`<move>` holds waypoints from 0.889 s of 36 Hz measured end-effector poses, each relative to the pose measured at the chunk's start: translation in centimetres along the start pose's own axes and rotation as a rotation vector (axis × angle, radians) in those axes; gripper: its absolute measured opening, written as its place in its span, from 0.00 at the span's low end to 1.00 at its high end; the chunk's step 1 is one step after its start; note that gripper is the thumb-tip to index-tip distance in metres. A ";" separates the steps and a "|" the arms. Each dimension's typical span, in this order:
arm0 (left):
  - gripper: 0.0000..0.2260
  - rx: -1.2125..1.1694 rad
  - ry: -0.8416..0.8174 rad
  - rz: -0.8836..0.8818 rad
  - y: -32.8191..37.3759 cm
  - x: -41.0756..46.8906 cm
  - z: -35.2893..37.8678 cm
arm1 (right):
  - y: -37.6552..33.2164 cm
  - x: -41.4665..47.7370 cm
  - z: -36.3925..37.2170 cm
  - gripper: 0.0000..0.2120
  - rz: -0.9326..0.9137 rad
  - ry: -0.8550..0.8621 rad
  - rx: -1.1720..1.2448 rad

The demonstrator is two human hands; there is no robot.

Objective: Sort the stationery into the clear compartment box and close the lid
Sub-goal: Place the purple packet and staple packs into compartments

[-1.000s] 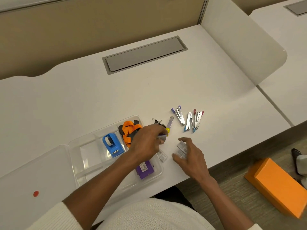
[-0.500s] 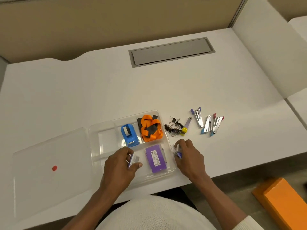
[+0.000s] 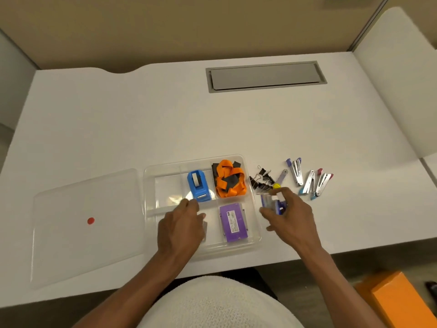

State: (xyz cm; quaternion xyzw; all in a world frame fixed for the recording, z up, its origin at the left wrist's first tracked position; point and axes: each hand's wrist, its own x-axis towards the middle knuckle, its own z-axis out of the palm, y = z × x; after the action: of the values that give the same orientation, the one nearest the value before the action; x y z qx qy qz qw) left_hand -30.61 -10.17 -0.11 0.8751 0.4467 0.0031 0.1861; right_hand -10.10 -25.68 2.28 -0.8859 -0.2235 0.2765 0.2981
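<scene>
**deskguy:** Clear plastic something, with a blue end, is pinched in the right hand (image 3: 292, 218), thumb and fingertips closed round it. It's held just off the right wall of the box (image 3: 256, 218), right below the binder clips (image 3: 261, 182). Too blurry to say exactly what the item is.

**pinfan:** And the left hand (image 3: 181, 227)?

**deskguy:** Palm down over the box's front middle compartment, fingers loosely curled and only a little spread. Index tip sits just beside the base of the blue tape dispenser (image 3: 198, 187); can't tell if it touches. A bit of grey peeks out under the hand, but whether it's gripped, no idea.

**pinfan:** What's already in the box?

**deskguy:** Dispenser in the back middle slot, orange strap (image 3: 230, 179) bundled with black bits in the back right one, purple case (image 3: 233, 221) flat in the front right. Left compartments look bare.

**pinfan:** Lid?

**deskguy:** Lid (image 3: 85, 228) lies flat on the desk (image 3: 142, 119), touching the box's left side, with a red dot (image 3: 90, 220) on it. Right of the clips there's a yellow-ended tool (image 3: 280, 179), then three staple removers (image 3: 309, 179) fanned out on the desk, well apart from the box.
</scene>
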 end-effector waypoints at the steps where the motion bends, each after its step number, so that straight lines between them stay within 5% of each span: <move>1: 0.08 -0.003 0.034 -0.029 -0.5 0.1 -0.5 | -0.9 -0.5 0.3 0.24 -0.021 -0.050 0.025; 8: 0.19 -0.022 0.074 -0.132 -4.0 1.0 -1.1 | -5.5 -3.2 6.7 0.22 -0.216 -0.287 -0.055; 16: 0.18 0.028 0.031 -0.103 -4.4 1.3 -1.0 | -6.9 -4.2 12.7 0.30 -0.366 -0.189 -0.584; 21: 0.18 0.051 -0.011 -0.106 -4.0 1.4 -1.3 | -6.8 -4.0 12.9 0.29 -0.390 -0.152 -0.676; 24: 0.17 0.078 -0.039 -0.087 -3.7 1.4 -1.6 | -6.6 -3.7 12.2 0.28 -0.361 -0.174 -0.661; 29: 0.17 0.233 -0.069 -0.044 -2.8 1.7 -2.1 | -5.8 -3.1 9.0 0.11 -0.284 0.041 -0.415; 32: 0.17 0.263 -0.040 0.011 -1.4 2.3 -2.2 | -4.3 -1.8 6.7 0.09 -0.132 0.150 -0.280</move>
State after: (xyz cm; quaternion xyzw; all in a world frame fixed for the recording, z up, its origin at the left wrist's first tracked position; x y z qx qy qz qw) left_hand -30.73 -6.92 1.11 0.8942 0.4348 -0.0720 0.0785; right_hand -16.59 -20.86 1.30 -0.9202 -0.2948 0.1557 0.2050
